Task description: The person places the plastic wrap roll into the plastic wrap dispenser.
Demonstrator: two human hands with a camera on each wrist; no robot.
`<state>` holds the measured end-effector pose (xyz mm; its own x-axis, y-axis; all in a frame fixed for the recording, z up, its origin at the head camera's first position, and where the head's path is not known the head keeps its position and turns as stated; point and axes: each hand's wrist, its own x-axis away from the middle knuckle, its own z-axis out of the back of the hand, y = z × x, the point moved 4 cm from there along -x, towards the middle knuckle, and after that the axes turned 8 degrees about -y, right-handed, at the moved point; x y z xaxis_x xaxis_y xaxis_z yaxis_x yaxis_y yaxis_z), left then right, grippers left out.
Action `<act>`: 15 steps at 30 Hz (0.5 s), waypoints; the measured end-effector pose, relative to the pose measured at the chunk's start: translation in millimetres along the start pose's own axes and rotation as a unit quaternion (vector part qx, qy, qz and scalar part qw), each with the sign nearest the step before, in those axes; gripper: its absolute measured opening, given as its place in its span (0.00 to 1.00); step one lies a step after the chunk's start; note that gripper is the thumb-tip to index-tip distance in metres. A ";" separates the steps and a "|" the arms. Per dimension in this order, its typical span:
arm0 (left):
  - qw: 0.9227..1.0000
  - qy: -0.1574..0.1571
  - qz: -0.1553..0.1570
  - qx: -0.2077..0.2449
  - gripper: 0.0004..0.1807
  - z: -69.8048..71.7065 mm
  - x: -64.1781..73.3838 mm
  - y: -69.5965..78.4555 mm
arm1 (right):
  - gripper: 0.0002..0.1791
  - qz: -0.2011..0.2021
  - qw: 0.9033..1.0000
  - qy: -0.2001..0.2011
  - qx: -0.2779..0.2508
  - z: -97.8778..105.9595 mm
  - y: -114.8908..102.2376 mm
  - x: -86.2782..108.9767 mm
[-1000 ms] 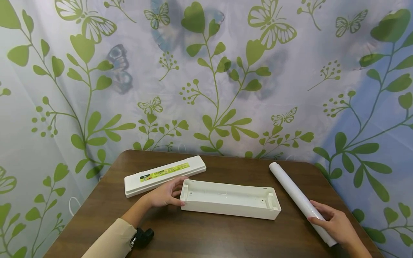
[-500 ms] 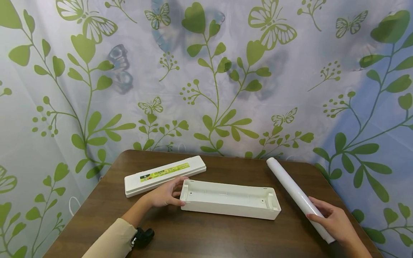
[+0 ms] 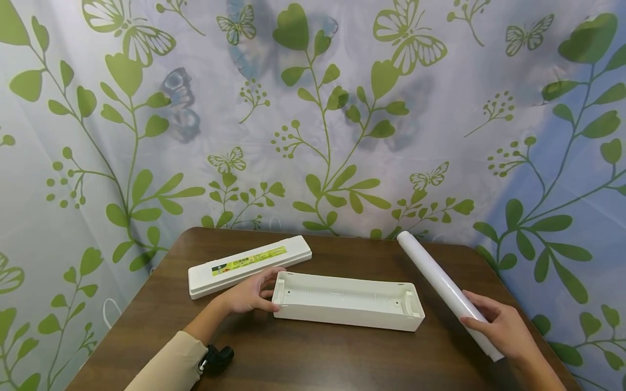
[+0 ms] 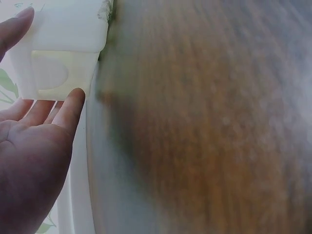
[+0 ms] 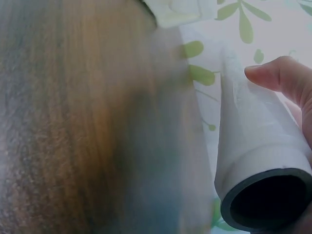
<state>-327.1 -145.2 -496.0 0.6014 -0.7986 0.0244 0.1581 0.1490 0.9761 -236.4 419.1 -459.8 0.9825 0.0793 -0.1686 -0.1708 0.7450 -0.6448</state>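
Note:
A long white open-topped plastic box (image 3: 342, 300) lies in the middle of the table. My left hand (image 3: 249, 292) grips its left end, thumb at the front corner and fingers at the back; the left wrist view shows this hand (image 4: 39, 141) around the box's end wall (image 4: 58, 73). On the right, my right hand (image 3: 504, 326) holds a white roll of plastic film (image 3: 447, 290) near its lower end, the far end pointing up and left. In the right wrist view the roll (image 5: 258, 131) shows a dark hollow core, with the thumb (image 5: 280, 75) pressing its side.
A white lid (image 3: 251, 263) with a yellow-green label lies behind the box, to the left. A black wrist strap (image 3: 217, 359) sits at the left sleeve (image 3: 168, 364). The brown wooden table (image 3: 342, 358) meets a leaf-patterned curtain (image 3: 313, 108) at the back.
My right hand has moved slightly up and to the left with the roll, bringing it closer to the box. The left hand, box and lid stay in place.

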 end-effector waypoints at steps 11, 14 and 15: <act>1.000 0.004 0.001 0.008 0.55 0.2 0.6 -0.1 | 0.34 0.024 1.000 -0.005 0.007 6.8 -21.6 -7.3; 1.000 0.005 0.001 0.011 0.55 0.3 0.6 0.2 | 0.34 0.028 0.999 -0.015 0.014 6.5 -28.2 -9.8; 1.000 0.005 0.001 0.012 0.55 0.3 0.6 0.3 | 0.35 0.027 0.999 -0.017 0.016 6.4 -29.9 -10.6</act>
<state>-326.9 -145.8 -495.6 0.6098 -0.7922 0.0239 0.1383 0.1361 0.9810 -241.2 400.2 -434.0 0.9739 0.1427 -0.1764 -0.2221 0.7595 -0.6114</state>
